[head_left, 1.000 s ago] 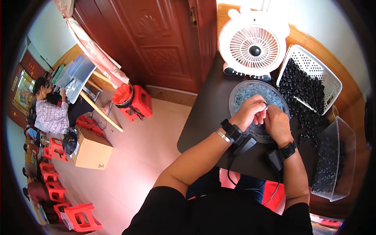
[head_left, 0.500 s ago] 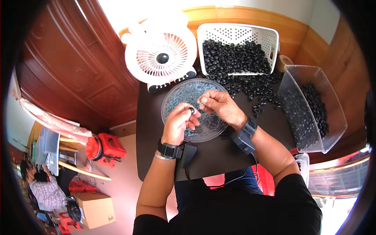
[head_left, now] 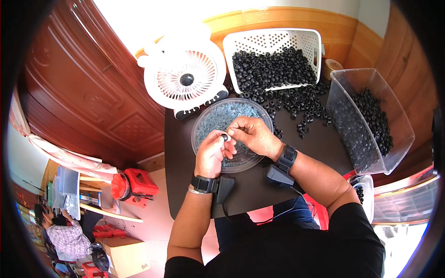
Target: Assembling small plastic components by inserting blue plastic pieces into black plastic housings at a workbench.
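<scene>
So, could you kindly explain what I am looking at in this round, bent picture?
It comes from a wide fisheye camera worn on a person's head, looking down, so straight edges curve. There is no machine: the two bare hands are the person's own. The left hand and right hand meet over a round clear dish of small bluish parts, pinching a small black ring between them. On the dark table stand a white fan, a white basket of black rings, loose rings spilled beside it, and a clear bin holding more.
</scene>
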Available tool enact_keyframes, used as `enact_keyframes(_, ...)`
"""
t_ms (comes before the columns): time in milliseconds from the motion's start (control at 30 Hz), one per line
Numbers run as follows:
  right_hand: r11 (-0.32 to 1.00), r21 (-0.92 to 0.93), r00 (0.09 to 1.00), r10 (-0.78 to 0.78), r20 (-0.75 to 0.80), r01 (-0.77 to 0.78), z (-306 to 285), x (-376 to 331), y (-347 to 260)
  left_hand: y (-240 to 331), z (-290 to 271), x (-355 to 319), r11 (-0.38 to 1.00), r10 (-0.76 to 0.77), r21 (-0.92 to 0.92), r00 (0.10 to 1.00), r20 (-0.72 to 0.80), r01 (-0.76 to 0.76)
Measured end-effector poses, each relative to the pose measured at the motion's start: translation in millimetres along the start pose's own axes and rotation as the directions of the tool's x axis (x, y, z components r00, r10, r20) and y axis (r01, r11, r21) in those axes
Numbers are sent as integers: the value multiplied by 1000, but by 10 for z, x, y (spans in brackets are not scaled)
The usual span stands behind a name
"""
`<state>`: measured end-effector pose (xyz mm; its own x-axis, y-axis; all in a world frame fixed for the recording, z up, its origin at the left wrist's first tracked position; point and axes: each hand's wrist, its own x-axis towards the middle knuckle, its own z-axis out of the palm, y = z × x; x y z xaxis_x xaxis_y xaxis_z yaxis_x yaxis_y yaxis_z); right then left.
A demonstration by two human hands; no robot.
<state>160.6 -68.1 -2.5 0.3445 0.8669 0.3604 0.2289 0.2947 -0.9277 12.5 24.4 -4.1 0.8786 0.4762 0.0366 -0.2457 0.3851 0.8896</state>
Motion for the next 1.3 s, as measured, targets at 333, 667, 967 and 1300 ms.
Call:
enact_keyframes(333,965,-251,997,79,8,-74,-52,-21,-83,46,15,-8,993,89,85,992,-93,-81)
enact_keyframes(667,926,-377,993,72,91,-33,-74,-14,-46,30,91,-22,928,8,373,1000,-6,-5)
enact_keyframes(967,956,-293,989,39,142,4,-85,-13,-38,-3,-71,6,997,-41,-59,999,21,42)
enact_keyframes(1300,966,-255,996,53,75,-32,-88,7,-75,34,-148,5,973,-3,-230,998,55,15)
